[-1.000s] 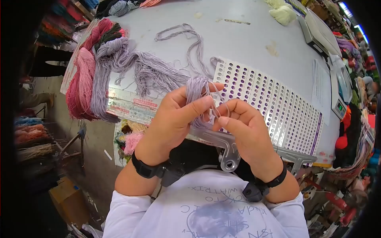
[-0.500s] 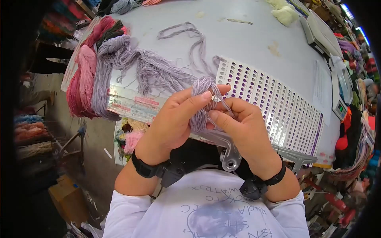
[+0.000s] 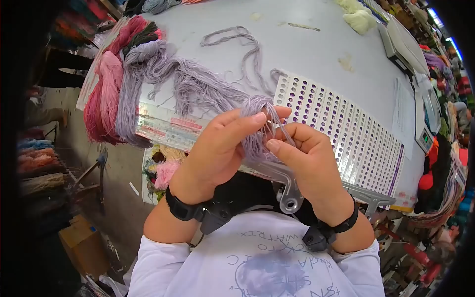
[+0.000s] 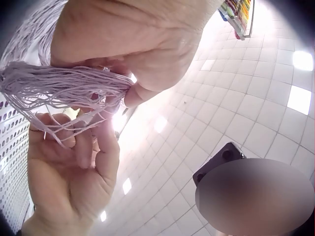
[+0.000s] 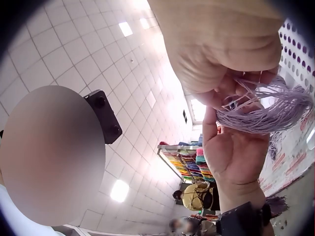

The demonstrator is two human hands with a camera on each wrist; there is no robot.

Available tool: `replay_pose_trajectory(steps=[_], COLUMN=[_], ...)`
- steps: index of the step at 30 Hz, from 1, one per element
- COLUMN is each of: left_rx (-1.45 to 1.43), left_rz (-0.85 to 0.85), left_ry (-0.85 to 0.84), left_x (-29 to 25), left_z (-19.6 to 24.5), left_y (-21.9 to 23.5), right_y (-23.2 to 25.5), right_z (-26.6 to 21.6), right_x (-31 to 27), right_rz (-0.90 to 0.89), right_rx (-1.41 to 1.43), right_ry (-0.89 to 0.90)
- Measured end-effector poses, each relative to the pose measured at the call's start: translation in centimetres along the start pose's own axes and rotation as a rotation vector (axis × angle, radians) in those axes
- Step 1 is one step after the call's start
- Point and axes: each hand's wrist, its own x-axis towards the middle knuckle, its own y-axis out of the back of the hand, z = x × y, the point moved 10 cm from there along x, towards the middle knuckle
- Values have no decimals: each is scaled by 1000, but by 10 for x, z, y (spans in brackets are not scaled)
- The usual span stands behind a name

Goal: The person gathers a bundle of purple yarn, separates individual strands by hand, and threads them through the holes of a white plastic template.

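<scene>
The yarn bundle [image 3: 253, 105] is pale lilac; a fluffy hank [image 3: 110, 79] is light pink; the perforated board [image 3: 341, 123] is white with rows of purple and grey dots; the desk [image 3: 307, 49] is pale grey.

The person's left forearm [image 3: 163, 222] and right forearm [image 3: 358, 236] are slanting inward. The left hand [image 3: 218, 141] is gripping with its thumb pressing over, one finger pointing beyond it; the right hand [image 3: 310, 156] is pinching just beside, forefinger curling toward thumb.
</scene>
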Motion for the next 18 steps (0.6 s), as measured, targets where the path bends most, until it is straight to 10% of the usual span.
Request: replay_pose_trajectory(steps=[18], left_rx=[-43], left_rz=[-32], left_ry=[6], left_x=[-6], left_z=[0], left_y=[8], right_y=[-9], right_z=[3], right_x=[-3], right_rz=[-12], right_rx=[34], right_ry=[0])
